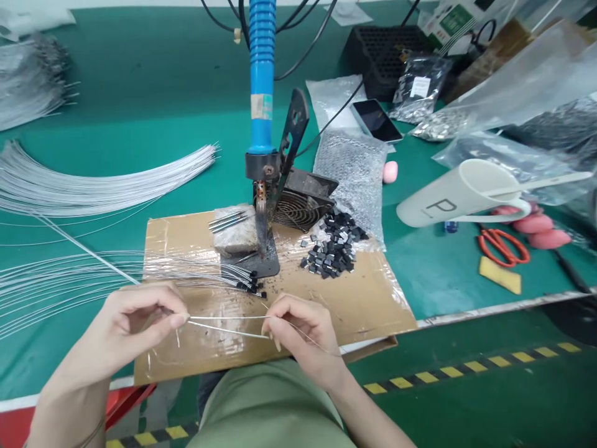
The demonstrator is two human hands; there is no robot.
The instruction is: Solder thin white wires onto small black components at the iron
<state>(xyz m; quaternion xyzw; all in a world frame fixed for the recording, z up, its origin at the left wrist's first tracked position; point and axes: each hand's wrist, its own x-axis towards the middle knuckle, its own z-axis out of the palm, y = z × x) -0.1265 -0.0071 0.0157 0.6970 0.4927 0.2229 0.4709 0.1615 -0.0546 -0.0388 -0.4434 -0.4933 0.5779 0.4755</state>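
Note:
My left hand (142, 320) pinches thin white wires (228, 318) between thumb and forefinger over the cardboard. My right hand (305, 333) is closed on the same wires a short way to the right; a finer strand runs back across its palm. Just beyond the hands lies a fan of white wires (186, 272) with black ends (252, 286). A heap of small black pieces (333, 246) sits further right. Behind them a soldering iron with a blue sleeve (262, 74) points down at a dark metal plate (268, 261). The wire tips inside both hands are hidden.
Cardboard (364, 298) covers the front of the green table. A small fan (301, 208) stands by the iron. A thick wire bundle (102, 180) lies at left. On the right are a white mug (448, 196), red-handled scissors (504, 246), a yellow sponge (500, 275) and a phone (377, 121).

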